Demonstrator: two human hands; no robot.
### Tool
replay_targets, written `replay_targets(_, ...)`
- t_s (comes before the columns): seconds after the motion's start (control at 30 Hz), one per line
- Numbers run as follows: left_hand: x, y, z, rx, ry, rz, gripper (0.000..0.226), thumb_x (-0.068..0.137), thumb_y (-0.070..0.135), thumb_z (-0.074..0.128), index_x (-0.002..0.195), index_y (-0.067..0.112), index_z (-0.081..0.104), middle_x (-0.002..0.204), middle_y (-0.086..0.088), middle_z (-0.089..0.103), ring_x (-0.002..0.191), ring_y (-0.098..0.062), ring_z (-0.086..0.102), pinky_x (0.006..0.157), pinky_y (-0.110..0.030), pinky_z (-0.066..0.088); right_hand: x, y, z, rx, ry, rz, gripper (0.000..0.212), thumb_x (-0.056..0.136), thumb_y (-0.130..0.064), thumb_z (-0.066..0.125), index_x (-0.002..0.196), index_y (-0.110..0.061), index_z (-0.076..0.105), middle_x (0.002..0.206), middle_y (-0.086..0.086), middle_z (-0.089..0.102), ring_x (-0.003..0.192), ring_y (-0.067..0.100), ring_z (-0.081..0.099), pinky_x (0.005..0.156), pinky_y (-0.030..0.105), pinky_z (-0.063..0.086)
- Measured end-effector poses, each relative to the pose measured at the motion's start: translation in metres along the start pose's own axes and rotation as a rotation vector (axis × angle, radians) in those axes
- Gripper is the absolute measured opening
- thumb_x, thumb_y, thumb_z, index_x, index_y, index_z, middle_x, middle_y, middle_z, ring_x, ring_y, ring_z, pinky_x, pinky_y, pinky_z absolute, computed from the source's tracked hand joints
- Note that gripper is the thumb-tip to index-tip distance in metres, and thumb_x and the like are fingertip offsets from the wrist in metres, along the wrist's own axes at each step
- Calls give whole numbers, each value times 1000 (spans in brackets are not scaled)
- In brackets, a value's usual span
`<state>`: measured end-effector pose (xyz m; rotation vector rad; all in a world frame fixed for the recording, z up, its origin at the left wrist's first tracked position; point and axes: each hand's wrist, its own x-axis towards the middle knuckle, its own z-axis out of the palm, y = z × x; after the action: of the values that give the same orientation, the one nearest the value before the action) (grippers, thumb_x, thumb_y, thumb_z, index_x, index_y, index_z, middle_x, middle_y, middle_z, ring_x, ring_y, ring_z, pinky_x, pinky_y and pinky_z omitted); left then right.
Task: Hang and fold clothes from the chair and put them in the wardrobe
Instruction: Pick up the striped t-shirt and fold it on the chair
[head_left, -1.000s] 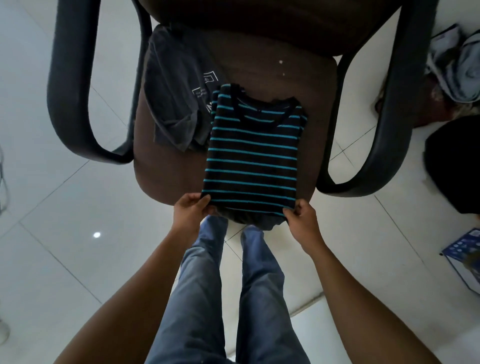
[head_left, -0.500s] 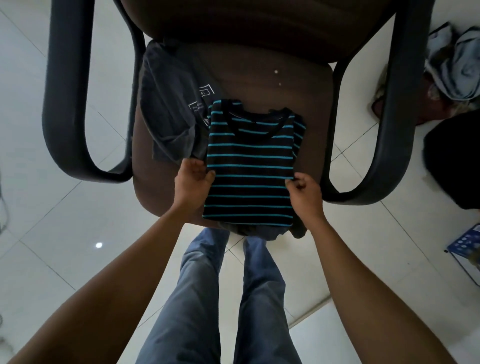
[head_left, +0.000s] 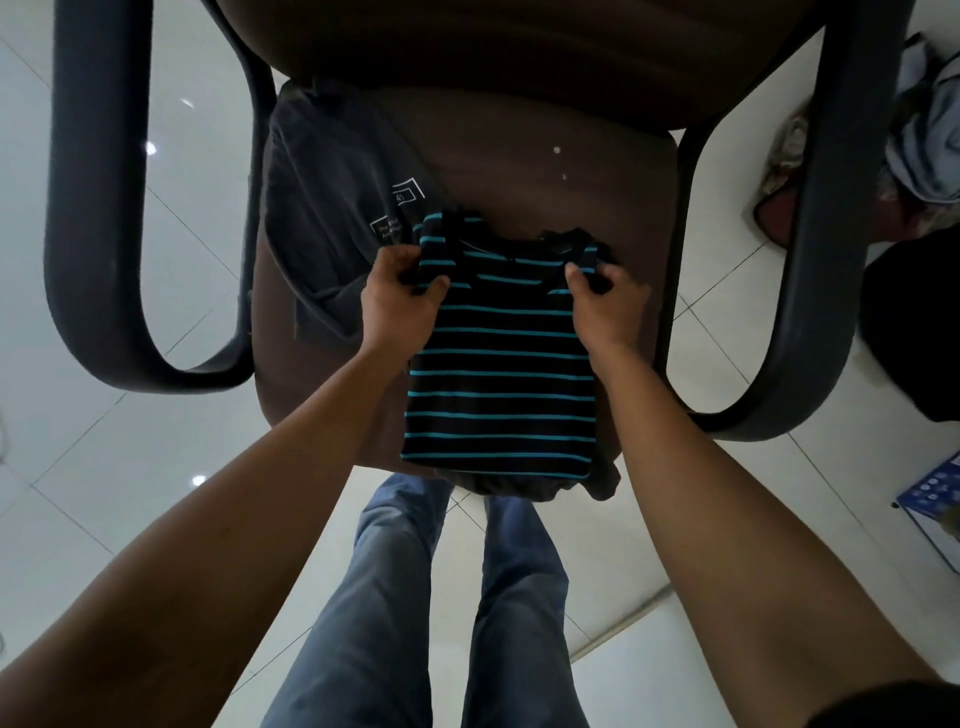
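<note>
While hands (head_left: 399, 306) (head_left: 609, 307) pinch its shoulders, shirt (head_left: 498, 379) (striped) lies on chair (head_left: 545, 202).

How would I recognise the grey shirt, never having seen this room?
Find the seat of the brown chair. The grey shirt lies crumpled on its left side, toward the backrest. Unlike the striped shirt beside it, it is plain with a small white print.

White floor tiles (head_left: 119, 467) spread around the grip, a black bulk (head_left: 909, 322) lies far right of it, and a blue box (head_left: 932, 496) stands nearer than that bulk.
</note>
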<state>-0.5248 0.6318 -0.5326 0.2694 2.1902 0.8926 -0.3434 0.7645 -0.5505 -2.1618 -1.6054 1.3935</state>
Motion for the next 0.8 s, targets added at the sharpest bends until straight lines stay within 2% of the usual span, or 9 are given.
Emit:
replay_targets(0.07,4,2,3,65,-15,40,46,80,36,76,122,26,60,118,7,66,104,-11,66,97,-38,54,1,-5,3,1,-53,-19,43,94,-39,64,129,-14,60,130,5,55,112,15,57,99,29,48)
replay_targets(0.17,6,3,6,92,-50,50,50,81,34,74,127,29,57,124,7,64,113,-13,62,103,-39,50,-1,-9,2,109,-146,-49,28,99,-32,56,121,-15,58,113,-1,64,101,12,62,83,25,50)
replay_targets(0.23,4,6,6,82,-24,78,44,84,26,71,125,29,58,120,9,66,107,-13,64,100,-37,51,-1,-7,1,139,-147,-31,25,101,-31,53,120,-14,55,108,-2,62,97,10,61,82,27,49)
replay_targets(0.33,7,10,5,79,61,114,32,86,15,69,116,23,61,117,5,64,79,-3,61,88,-25,53,2,-3,-1,45,-49,-54,31,98,-33,57,121,-12,58,115,3,65,105,18,63,93,36,53)
replay_targets(0.4,11,12,4,101,47,110,22,87,12,69,107,20,62,110,2,65,66,0,56,73,-7,47,3,-5,-4,12,3,-123,27,96,-30,63,116,-11,62,109,1,66,101,15,63,91,30,53)
replay_targets(0.47,15,15,3,135,-17,107,16,87,13,69,99,22,64,104,5,66,69,-1,58,64,-2,42,4,-6,-7,38,-23,-147,23,95,-29,65,113,-14,62,103,-5,64,96,10,62,85,24,52)
replay_targets(0.6,19,17,1,99,-109,73,27,86,4,65,92,30,67,94,14,67,83,-4,64,77,-18,52,4,-2,-12,139,-167,-36,20,96,-33,62,111,-21,54,106,-1,64,96,11,64,86,30,54)
replay_targets(0.7,20,18,-4,-57,-152,15,39,86,-7,58,96,29,70,101,9,72,95,-9,70,84,-25,59,7,-7,-17,266,-173,1,23,92,-19,70,106,-21,52,104,-1,68,92,11,68,80,26,55)
replay_targets(0.8,19,19,-6,-140,-159,-19,39,88,-9,57,107,23,71,97,0,74,91,-14,73,82,-30,61,10,-10,-18,414,-214,70,27,88,-14,75,106,-21,56,102,-2,71,92,12,71,83,30,59)
